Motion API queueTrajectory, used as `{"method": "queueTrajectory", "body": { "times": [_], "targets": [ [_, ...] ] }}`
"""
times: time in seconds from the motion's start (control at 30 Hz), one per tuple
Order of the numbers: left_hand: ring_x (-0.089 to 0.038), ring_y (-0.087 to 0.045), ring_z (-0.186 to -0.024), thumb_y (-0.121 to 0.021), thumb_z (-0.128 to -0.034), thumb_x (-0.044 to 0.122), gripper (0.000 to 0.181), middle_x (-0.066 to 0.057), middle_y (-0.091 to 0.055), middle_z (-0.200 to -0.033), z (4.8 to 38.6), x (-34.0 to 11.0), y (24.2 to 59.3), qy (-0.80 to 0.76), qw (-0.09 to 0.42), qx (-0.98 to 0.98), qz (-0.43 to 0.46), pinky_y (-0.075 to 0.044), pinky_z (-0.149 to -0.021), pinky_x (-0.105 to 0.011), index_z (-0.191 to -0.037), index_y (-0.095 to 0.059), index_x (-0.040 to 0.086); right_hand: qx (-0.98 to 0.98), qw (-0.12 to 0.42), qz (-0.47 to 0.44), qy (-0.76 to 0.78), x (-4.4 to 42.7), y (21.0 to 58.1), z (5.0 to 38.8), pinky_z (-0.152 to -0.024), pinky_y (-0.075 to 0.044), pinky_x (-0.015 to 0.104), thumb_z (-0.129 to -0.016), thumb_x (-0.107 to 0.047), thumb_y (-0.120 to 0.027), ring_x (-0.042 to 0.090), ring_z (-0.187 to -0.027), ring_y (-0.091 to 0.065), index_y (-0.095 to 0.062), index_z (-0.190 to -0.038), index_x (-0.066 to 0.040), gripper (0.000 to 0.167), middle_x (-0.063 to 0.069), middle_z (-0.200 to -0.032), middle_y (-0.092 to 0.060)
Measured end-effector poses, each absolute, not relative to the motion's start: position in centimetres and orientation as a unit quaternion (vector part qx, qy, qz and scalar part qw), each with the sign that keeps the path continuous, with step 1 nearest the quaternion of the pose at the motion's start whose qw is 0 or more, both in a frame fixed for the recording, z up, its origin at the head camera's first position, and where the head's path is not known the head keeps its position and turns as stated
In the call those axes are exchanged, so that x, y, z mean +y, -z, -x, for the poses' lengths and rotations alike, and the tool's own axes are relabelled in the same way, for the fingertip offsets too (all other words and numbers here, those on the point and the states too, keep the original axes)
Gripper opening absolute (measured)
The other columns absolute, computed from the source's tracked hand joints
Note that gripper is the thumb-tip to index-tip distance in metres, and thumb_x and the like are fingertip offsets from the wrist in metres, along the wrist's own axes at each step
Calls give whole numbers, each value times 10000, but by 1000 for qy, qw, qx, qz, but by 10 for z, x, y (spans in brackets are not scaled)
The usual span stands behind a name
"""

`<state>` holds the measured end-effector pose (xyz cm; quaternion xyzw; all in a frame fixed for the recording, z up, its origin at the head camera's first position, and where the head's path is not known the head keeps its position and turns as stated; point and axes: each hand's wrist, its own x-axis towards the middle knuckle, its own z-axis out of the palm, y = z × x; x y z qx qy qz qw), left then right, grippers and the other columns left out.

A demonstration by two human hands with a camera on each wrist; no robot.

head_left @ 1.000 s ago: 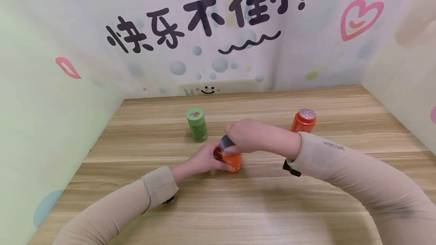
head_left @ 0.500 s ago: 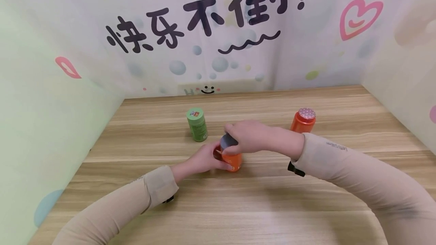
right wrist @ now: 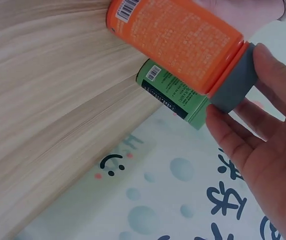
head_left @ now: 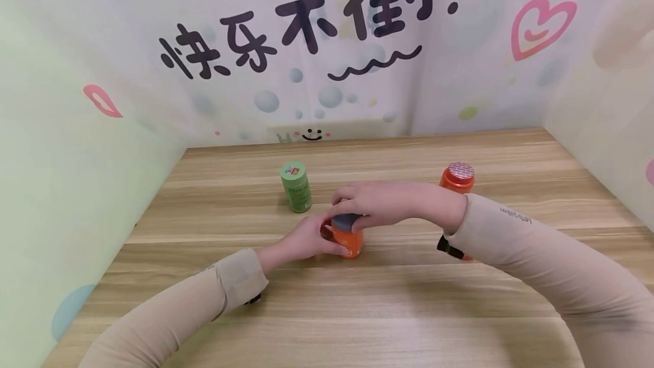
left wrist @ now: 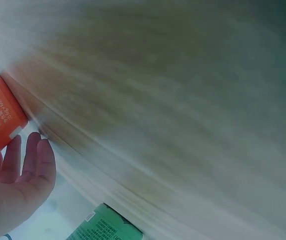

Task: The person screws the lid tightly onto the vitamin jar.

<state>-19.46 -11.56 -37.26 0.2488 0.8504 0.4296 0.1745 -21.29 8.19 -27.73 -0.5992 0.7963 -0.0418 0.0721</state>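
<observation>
An orange bottle with a grey lid stands upright on the wooden table. My left hand holds its body from the left, thumb across the front. From above and the right, my right hand grips the lid. In the right wrist view, thumb and fingers sit on opposite sides of the grey lid, which is on the orange bottle. The left wrist view catches only part of the orange bottle, beside my left fingers.
A green canister stands behind and left of the orange bottle. To the right is a red-orange bottle with a patterned top, partly hidden by my right sleeve. Printed cloth hangs along the table's back edge, with pale walls at both sides.
My right hand has turned and changed its hold on the lid, its fingers now reaching over the far side. Its wrist has moved slightly right. The left hand and orange bottle stay in place.
</observation>
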Motion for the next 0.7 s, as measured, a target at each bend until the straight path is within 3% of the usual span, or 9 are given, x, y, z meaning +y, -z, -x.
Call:
{"method": "queueTrajectory", "body": {
  "times": [0.43, 0.7],
  "targets": [
    [-166, -575, -924, -771, -735, 186, 574, -39, -595, -1133, 193, -116, 370, -439, 174, 847, -245, -488, -792, -239, -1231, -504, 74, 797, 66, 599, 50, 82, 279, 213, -852, -464, 274, -865, -192, -636, 190, -1018, -504, -544, -1249, -86, 410, 95, -1156, -527],
    [-170, -586, -905, -773, -733, 182, 562, -54, -595, -1107, 194, -115, 371, -448, 180, 840, -247, -499, -768, -230, -1217, -510, 69, 816, 83, 565, 94, 90, 286, 212, -935, -437, 326, -877, -214, -620, 222, -1139, -462, -496, -1294, -74, 457, 106, -1267, -472]
  ]
}}
